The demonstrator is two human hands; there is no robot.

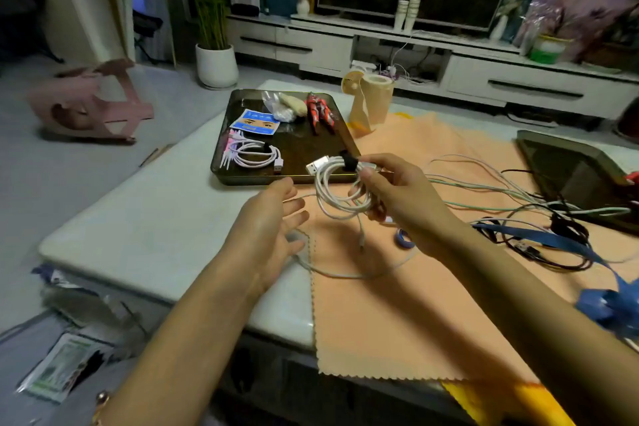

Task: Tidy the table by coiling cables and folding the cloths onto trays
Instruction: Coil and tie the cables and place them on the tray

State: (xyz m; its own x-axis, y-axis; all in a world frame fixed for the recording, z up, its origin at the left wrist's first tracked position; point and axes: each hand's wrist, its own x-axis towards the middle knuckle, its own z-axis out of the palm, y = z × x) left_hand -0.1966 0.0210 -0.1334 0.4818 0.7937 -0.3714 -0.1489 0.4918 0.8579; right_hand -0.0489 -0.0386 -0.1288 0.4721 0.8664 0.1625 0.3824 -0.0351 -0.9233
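Head view: we see our right hand raised above the near edge of the dark tray, fingers closed around a coiled white cable. The coil hangs to the left of the palm, its loops passing under the thumb and between the fingers; a black strap wraps the top of the coil, and a flat plug end sticks out to the upper left. One loose tail of the same cable drops below the coil and ends just above the orange cloth.

Our left hand is lower and to the left, palm up, fingers spread and holding nothing; its fingertips lie near the coil without touching it.

On the tray we note a second coiled cable, white and pink, near its front left corner, plus a blue packet, a clear bag and red pliers farther back.

The orange cloth lies unfolded across the table, overhanging its near edge. To the right on the cloth lies a tangle of loose cables, pale and black, together with a blue strap. A second tray sits at the far right, partly out of frame.
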